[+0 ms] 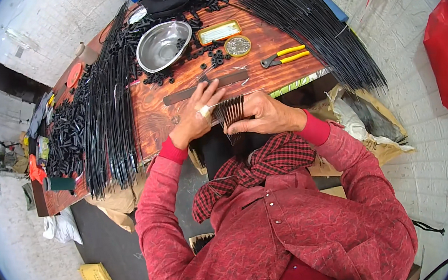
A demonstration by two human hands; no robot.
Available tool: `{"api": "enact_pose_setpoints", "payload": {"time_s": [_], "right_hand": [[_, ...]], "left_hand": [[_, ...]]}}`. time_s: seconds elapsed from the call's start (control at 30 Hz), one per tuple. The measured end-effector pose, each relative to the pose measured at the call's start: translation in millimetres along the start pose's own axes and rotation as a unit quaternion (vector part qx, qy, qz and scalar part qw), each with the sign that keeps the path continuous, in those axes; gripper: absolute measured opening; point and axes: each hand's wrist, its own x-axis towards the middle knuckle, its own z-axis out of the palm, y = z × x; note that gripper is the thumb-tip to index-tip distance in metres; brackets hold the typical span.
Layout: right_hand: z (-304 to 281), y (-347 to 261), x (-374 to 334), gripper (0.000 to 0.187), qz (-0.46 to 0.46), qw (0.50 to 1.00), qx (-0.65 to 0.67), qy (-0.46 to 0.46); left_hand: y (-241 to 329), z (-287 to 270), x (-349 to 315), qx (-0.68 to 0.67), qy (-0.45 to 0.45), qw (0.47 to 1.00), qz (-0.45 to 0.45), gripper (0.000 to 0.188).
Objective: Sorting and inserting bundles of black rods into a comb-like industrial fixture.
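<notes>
Right hand [265, 113] fingers are clamped on a fanned bundle of thin dark metal rods [230, 112] at the near edge of the reddish wooden tabletop [278, 38]. Left hand [198, 115] fingers are spread, touching the bundle's left side. Far: yellow rectangular tin [219, 31], round tin [237, 46]; contents indistinct. Rod lower ends are hidden.

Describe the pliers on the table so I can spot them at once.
On the wooden table, look right of the steel bowl and past the small round tin. The pliers lie flat near the right edge, the only tool there with bright yellow handles.
</notes>
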Motion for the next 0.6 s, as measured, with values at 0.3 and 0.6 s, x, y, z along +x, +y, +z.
{"api": "enact_pose_setpoints", "payload": {"time_s": [0.3, 0.6], "right_hand": [[-20, -22, 14, 0.014, -0.035, 0.999, 0.023, -0.003], [-112, -108, 31, 0.03, 0.029, 0.974, 0.05, 0.221]], "left_hand": [[-43, 13, 25, -0.019, 0.103, 0.994, -0.009, 0.072], [-33, -18, 8, 0.012, 0.042, 0.997, -0.063, 0.023]]}}
